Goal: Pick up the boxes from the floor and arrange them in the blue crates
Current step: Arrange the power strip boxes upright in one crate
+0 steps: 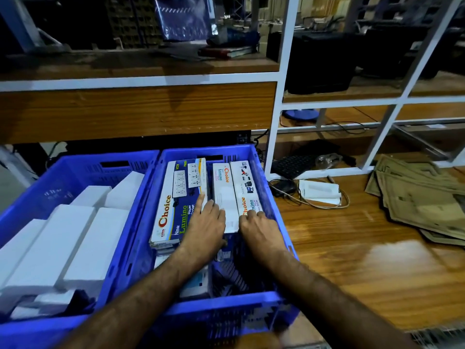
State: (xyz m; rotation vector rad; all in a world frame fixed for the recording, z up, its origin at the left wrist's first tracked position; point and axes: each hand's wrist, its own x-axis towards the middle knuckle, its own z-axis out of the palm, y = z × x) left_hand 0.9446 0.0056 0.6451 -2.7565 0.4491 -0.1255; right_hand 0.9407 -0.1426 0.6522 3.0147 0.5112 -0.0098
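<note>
Where hands point(206, 222) press boxes point(225, 197), crate wall point(270, 197).

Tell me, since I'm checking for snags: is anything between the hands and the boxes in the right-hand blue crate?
Nothing visible. The left hand lies flat on the large Choice box and the narrow white box; the right hand touches the box by the crate wall.
</note>
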